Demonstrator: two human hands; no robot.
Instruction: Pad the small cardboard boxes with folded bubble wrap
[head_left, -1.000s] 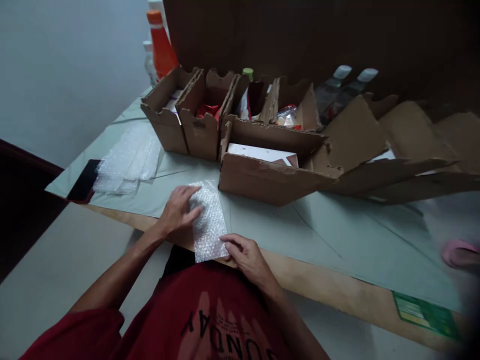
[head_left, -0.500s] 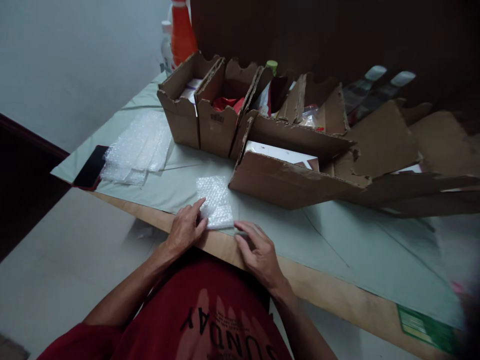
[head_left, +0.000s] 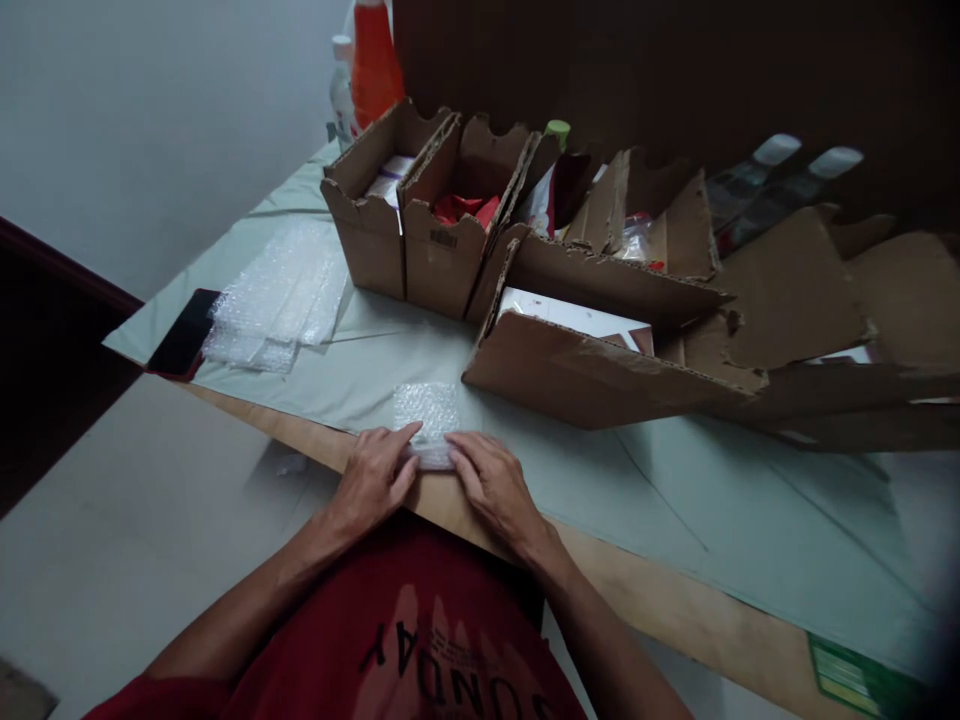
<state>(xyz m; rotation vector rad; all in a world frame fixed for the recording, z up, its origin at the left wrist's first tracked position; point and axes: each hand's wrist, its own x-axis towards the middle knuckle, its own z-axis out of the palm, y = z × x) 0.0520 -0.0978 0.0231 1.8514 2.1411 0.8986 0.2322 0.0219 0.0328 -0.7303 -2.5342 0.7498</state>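
A small piece of bubble wrap [head_left: 425, 405] lies at the table's front edge, its near end folded or rolled over into a thicker band. My left hand [head_left: 377, 468] grips the left end of that band, with the index finger laid along the top and the thumb at the near side. On the other end, the fingers and thumb of my right hand [head_left: 496, 485] close round the band. Whatever may be inside the fold is hidden.
To the left lie several flat bubble wrap sheets [head_left: 281, 290] beside a dark phone [head_left: 184, 333]. Cut cardboard boxes [head_left: 600, 375] holding packets and cartons line the back. An orange bottle [head_left: 376, 65] and clear bottles [head_left: 776, 152] stand behind them. A green item [head_left: 847, 670] is at the lower right.
My right hand has moved left onto the bubble wrap's right end. The near end is now folded over further, so the flat part looks shorter. The view has shifted slightly.
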